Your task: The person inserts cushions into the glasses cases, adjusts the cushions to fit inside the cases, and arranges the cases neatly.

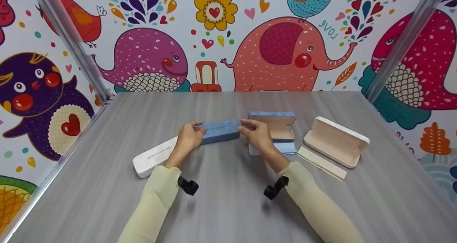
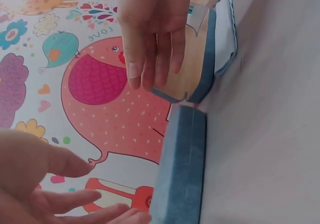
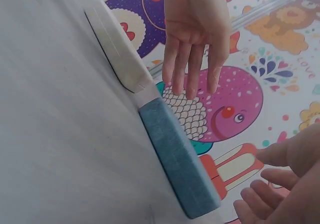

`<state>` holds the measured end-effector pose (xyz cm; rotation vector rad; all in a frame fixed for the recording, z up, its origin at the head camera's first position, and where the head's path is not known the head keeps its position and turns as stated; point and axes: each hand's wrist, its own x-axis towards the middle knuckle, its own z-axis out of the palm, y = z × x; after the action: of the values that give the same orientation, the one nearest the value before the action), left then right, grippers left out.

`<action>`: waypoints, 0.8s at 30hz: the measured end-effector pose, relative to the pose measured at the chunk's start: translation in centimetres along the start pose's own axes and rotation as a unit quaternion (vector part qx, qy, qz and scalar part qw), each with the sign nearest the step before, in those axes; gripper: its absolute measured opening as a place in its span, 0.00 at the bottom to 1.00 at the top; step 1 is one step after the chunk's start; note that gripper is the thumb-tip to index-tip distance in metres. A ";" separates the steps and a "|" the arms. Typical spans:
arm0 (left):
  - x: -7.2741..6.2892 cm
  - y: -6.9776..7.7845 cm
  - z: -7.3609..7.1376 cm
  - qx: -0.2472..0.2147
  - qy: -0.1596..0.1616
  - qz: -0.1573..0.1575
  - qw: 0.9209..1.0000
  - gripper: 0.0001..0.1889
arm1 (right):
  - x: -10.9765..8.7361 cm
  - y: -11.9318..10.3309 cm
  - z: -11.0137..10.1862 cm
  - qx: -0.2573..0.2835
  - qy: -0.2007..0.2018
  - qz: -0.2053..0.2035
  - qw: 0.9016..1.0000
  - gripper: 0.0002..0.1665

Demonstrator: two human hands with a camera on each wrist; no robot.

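A closed blue glasses case [image 1: 221, 131] lies on the table between my two hands. My left hand [image 1: 188, 138] is by its left end, fingers relaxed and palm turned inward. At the other end is my right hand [image 1: 260, 136], fingers loosely extended toward the case. Both wrist views show the hands open and apart from the blue case [image 3: 180, 161], with nothing in their grasp. A closed white glasses case [image 1: 153, 157] with small printing on its lid lies to the left, partly hidden behind my left hand and wrist.
Behind my right hand stands an opened blue glasses case [image 1: 282, 131], with a folded light blue cloth [image 1: 287, 148] in front. Farther right are an opened white glasses case [image 1: 332, 143] and a folded cream cloth [image 1: 321, 163]. A patterned wall [image 1: 214, 39] borders the grey table [image 1: 228, 200].
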<state>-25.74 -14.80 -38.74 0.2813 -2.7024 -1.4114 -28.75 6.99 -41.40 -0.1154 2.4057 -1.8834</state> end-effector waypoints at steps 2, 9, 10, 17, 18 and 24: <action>-0.4 0.1 0.2 -0.012 0.001 0.003 1.000 0.21 | -0.5 -0.2 -0.4 -0.002 0.002 -0.001 1.000 0.22; -1.8 0.4 1.2 -0.056 0.028 0.042 0.997 0.19 | -2.0 -0.5 -1.8 -0.036 0.009 -0.018 0.999 0.21; -2.0 0.5 1.3 -0.062 0.031 0.047 0.996 0.19 | -2.2 -0.6 -2.1 -0.039 0.010 -0.021 0.999 0.20; -3.2 1.1 2.2 -0.115 0.034 0.080 0.990 0.16 | -3.3 -0.5 -3.7 -0.076 0.015 -0.040 0.996 0.20; -3.4 1.2 2.3 -0.118 0.034 0.085 0.989 0.16 | -3.4 -0.4 -4.0 -0.079 0.016 -0.039 0.996 0.21; -4.5 1.5 3.2 -0.140 0.013 0.114 0.983 0.16 | -4.3 0.6 -5.7 -0.091 0.027 -0.038 0.995 0.22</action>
<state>-22.04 -10.46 -39.25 -0.0293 -2.3793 -1.6717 -25.11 13.10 -40.50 -0.1724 2.6433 -1.7132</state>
